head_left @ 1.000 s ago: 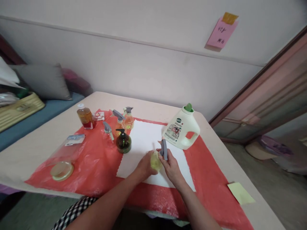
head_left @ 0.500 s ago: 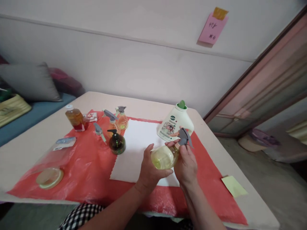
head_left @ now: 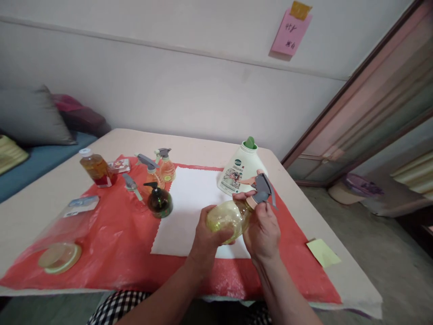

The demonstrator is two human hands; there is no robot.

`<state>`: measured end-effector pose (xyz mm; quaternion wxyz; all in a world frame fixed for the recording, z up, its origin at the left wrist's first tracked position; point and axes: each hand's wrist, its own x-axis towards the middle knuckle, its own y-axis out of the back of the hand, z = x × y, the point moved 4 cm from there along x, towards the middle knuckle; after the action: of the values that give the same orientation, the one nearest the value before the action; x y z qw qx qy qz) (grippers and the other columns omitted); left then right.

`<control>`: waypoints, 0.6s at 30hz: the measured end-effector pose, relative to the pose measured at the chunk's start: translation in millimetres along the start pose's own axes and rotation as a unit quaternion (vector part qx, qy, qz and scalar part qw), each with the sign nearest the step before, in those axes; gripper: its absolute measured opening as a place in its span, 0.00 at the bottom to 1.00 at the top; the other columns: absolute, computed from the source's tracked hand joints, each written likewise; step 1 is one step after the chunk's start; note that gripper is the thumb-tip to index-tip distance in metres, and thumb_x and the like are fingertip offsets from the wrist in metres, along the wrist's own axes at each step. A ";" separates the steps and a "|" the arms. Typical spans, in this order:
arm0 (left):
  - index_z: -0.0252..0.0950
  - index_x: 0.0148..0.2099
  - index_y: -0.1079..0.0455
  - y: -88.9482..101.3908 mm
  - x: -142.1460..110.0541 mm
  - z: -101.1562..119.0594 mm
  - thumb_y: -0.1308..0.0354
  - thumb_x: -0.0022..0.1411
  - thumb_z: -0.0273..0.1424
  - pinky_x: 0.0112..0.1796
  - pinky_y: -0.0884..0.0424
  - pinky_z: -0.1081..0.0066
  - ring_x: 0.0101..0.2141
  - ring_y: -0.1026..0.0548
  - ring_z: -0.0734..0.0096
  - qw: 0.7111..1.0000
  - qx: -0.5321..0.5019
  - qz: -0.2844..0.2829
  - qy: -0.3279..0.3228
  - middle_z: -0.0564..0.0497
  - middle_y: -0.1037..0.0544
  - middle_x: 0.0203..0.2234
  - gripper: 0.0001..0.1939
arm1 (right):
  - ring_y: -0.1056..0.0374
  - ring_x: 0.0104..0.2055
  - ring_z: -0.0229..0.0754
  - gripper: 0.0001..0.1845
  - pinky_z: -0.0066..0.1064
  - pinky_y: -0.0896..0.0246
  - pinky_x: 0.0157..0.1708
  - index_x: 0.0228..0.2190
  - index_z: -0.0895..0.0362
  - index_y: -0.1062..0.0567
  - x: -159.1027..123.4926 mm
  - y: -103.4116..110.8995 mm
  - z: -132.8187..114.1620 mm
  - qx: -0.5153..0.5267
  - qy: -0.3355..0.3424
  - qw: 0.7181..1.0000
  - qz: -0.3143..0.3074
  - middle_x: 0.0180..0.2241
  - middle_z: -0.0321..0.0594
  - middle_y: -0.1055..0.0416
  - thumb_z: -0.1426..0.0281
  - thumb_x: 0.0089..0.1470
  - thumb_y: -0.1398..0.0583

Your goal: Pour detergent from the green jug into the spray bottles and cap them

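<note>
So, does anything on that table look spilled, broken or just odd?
No spill or damage shows. The yellow-green spray bottle is tipped sideways between the left hand and right hand. A clear plastic bag lies crumpled at the left end of the red sheet.

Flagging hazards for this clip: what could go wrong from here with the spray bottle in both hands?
1. The yellow-green spray bottle is tilted on its side in the left hand while the right hand grips its grey trigger head; if that loosens, liquid might spill onto the white sheet.
2. The white detergent jug stands just behind the right hand; a jerk could knock it.
</note>
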<state>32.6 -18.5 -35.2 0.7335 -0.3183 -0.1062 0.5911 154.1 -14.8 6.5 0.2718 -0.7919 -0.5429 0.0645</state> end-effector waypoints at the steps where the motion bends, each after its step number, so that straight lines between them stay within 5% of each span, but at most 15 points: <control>1: 0.41 0.52 0.40 1.1 -0.6 1.6 0.27 0.41 0.38 0.28 0.24 0.69 0.38 0.25 0.63 0.999 -0.008 -0.020 0.028 0.49 0.28 0.44 0.38 | 0.29 0.50 0.50 0.13 0.55 0.41 0.58 0.39 0.48 0.24 0.1 0.1 0.0 -0.007 -0.005 1.000 -0.007 0.39 0.41 0.23 0.55 0.56 0.39; 8: 0.39 0.51 0.39 12.0 -6.4 9.7 0.32 0.51 0.42 0.23 0.27 0.73 0.35 0.26 0.68 0.997 -0.001 -0.032 0.076 0.49 0.28 0.42 0.29 | 0.29 0.52 0.49 0.12 0.54 0.46 0.62 0.39 0.48 0.22 1.1 -0.9 13.4 0.012 -0.043 0.998 -0.045 0.42 0.39 0.23 0.57 0.54 0.36; 14: 0.41 0.53 0.43 17.6 -6.3 9.4 0.26 0.37 0.38 0.40 0.24 0.64 0.42 0.25 0.62 0.979 0.120 0.103 -0.128 0.49 0.27 0.43 0.43 | 0.31 0.56 0.48 0.14 0.52 0.48 0.63 0.41 0.49 0.24 -1.3 -6.3 21.8 0.023 -0.043 0.999 0.002 0.45 0.40 0.23 0.57 0.54 0.36; 18: 0.42 0.59 0.48 19.3 -13.2 -4.0 0.27 0.44 0.42 0.52 0.30 0.56 0.52 0.29 0.55 0.933 0.220 0.114 -0.262 0.42 0.35 0.55 0.46 | 0.30 0.54 0.48 0.13 0.51 0.44 0.61 0.39 0.48 0.24 -3.0 -8.7 20.0 0.032 -0.061 0.998 0.009 0.45 0.39 0.23 0.55 0.56 0.38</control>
<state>15.6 -30.3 -46.8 0.6594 0.0072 -0.1250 0.7413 137.7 -7.9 -6.6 0.2631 -0.7823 -0.5489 0.1326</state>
